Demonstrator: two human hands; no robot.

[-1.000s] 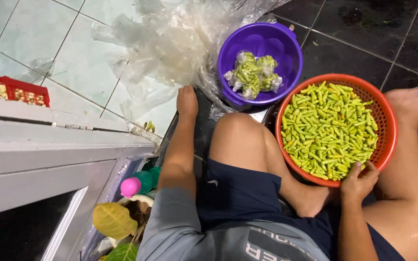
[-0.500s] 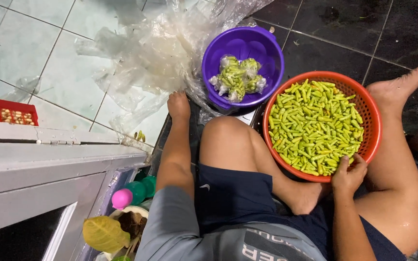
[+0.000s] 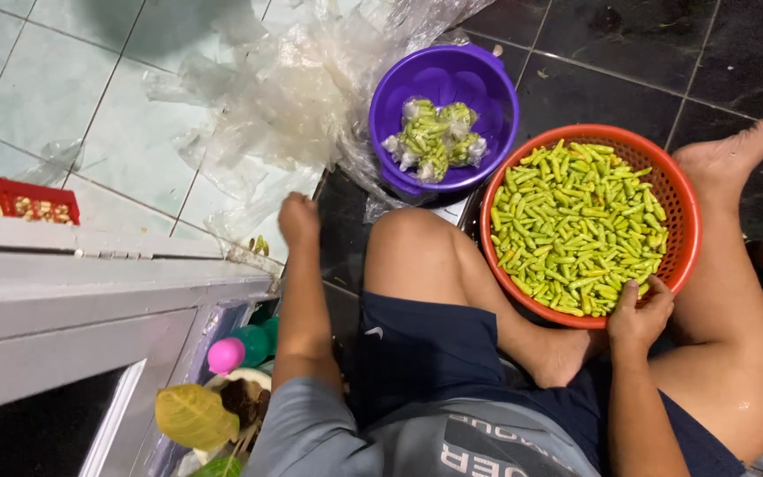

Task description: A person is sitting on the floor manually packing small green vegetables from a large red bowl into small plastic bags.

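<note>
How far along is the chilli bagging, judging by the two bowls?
Early, it seems. Done: a few small clear bags of green chillies lie in the purple bowl. In hand: the right hand grips the orange basket rim; the left hand rests on the floor beside the plastic sheets. Left: the basket is full of loose chillies.

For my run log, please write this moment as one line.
left hand: on floor by clear plastic bags | right hand: gripping orange basket rim | basket: green chilies | purple bowl: bagged chilies
</note>
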